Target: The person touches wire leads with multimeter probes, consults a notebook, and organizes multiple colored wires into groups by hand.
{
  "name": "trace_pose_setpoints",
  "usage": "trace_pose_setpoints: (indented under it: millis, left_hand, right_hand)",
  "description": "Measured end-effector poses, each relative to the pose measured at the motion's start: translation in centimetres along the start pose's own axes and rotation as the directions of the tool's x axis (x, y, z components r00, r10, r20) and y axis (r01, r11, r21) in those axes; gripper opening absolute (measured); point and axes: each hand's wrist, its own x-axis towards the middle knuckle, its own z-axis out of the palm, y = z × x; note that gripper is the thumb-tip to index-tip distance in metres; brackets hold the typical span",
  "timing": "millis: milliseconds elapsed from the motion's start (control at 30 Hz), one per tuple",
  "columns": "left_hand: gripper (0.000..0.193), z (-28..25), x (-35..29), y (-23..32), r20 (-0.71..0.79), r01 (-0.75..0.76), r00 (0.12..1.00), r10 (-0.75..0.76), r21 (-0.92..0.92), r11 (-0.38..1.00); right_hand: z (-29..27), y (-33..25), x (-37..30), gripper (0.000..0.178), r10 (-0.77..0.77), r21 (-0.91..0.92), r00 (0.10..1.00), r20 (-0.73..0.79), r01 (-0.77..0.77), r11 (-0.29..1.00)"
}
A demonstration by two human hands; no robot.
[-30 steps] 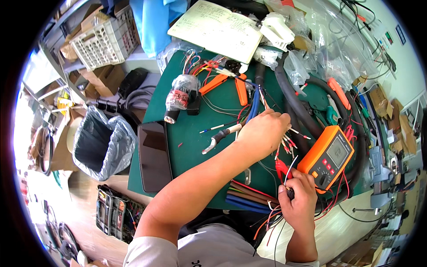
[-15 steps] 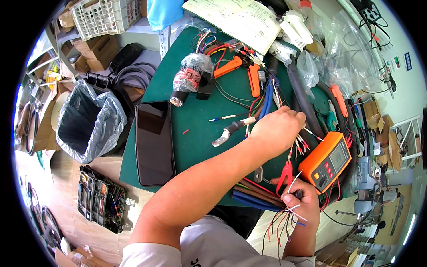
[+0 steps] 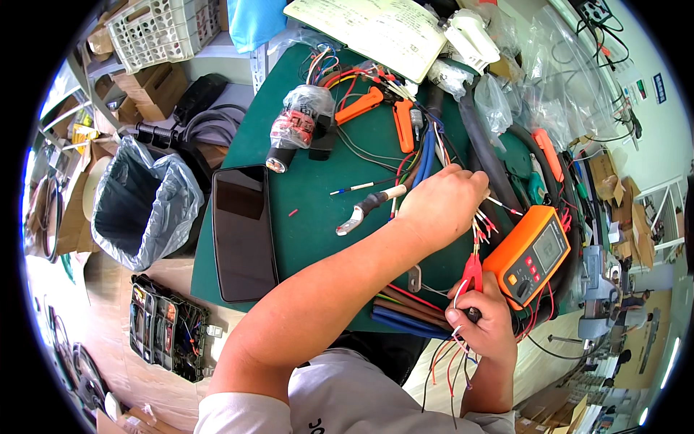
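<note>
My left hand [image 3: 442, 204] is closed over thin wires above the right part of the green table [image 3: 311, 217]. Several white-sleeved wire ends [image 3: 483, 230] with red tips show below its fingers. Nearer me, my right hand [image 3: 490, 322] is closed round a bundle of thin coloured wires [image 3: 454, 358], whose loose ends hang down. A red crocodile clip [image 3: 473, 272] rises from its fingers and points up at the red-tipped ends. Whether its jaws grip one is too small to tell. An orange handheld meter [image 3: 531, 257] lies just right of both hands.
A cable with a metal lug [image 3: 352, 219] lies left of my left hand. Orange-handled pliers [image 3: 404, 124], a plastic-wrapped connector [image 3: 295, 124] and a black phone [image 3: 244, 235] are farther left. Thick black cables [image 3: 483, 137] run along the right. A lined bin [image 3: 144, 206] stands beside the table.
My right hand has moved up toward the red clip, and its fingers now close round the clip's handles. The clip stands more upright. My left hand stays over the wires; the view shifted slightly.
</note>
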Motion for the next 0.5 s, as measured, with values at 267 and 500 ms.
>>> trace_pose_setpoints:
  millis: [267, 500]
  left_hand:
    - [0.014, -0.5, 0.0, 0.2, 0.011, 0.003, 1.0, -0.003, -0.034, 0.999]
    - [0.01, -0.2, 0.0, 0.0, -0.035, -0.035, 0.999, 0.034, -0.031, 0.999]
  right_hand:
    - [-0.4, 0.8, 0.3, 0.012, 0.048, 0.58, 0.989, 0.143, -0.123, 0.805]
    - [-0.2, 0.9, 0.0, 0.011, 0.136, 0.532, 0.977, 0.163, -0.203, 0.822]
